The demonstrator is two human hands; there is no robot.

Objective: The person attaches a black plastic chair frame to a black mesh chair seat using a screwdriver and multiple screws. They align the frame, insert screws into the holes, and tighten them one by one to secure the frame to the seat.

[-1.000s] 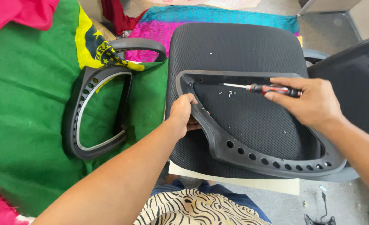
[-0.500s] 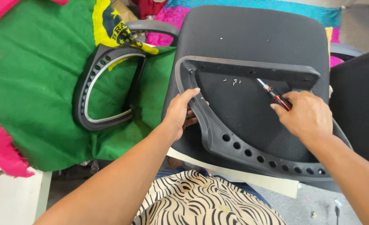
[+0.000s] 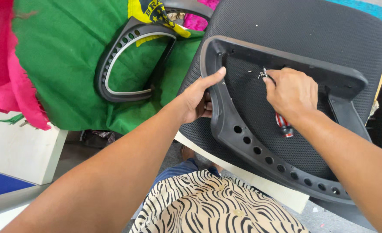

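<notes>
A green cloth (image 3: 65, 64) with a yellow patch (image 3: 150, 13) is spread across most of the background, bordered at left by a frayed pink fabric (image 3: 9, 69). More pink cloth (image 3: 195, 19) and a teal strip (image 3: 368, 11) show along the upper edge. Below the green cloth stands a white block of furniture (image 3: 18, 146) with a blue panel (image 3: 1, 183) beneath it. Grey floor (image 3: 74, 153) lies in shade between them, under even, soft light.
</notes>
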